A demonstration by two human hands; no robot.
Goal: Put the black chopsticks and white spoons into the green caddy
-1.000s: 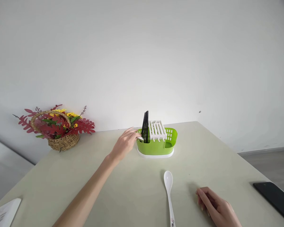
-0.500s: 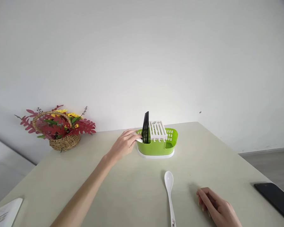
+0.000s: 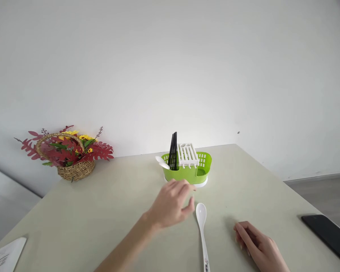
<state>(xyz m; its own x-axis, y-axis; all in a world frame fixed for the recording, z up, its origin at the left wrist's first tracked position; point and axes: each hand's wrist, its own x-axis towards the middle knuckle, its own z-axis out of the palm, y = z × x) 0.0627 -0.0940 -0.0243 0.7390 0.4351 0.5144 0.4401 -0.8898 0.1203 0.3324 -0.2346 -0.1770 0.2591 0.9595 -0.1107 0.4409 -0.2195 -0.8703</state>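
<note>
My left hand (image 3: 174, 200) hovers over the table just left of the bowl of a white long-handled spoon (image 3: 201, 213). Its thumb and fingers are apart, holding nothing. The spoon lies on the table, its patterned handle end toward me. My right hand (image 3: 257, 241) rests on the table to the right of the spoon, fingers loosely curled and nothing visible in them. Beyond stands a green utensil holder (image 3: 187, 174) on a white base, partly hidden by my left hand. Several black chopsticks (image 3: 173, 151) lean in its left part, beside two white spoons (image 3: 163, 164).
A white slotted rack (image 3: 188, 154) sits across the holder. At the back left is a wicker basket (image 3: 76, 172) of artificial flowers. A black phone (image 3: 328, 238) lies by the right edge, and a white object with dark lines (image 3: 8, 253) lies at the near left.
My left hand has let go of a white spoon in the holder and moved right and toward me, near the spoon on the table. My right hand stays in place.
</note>
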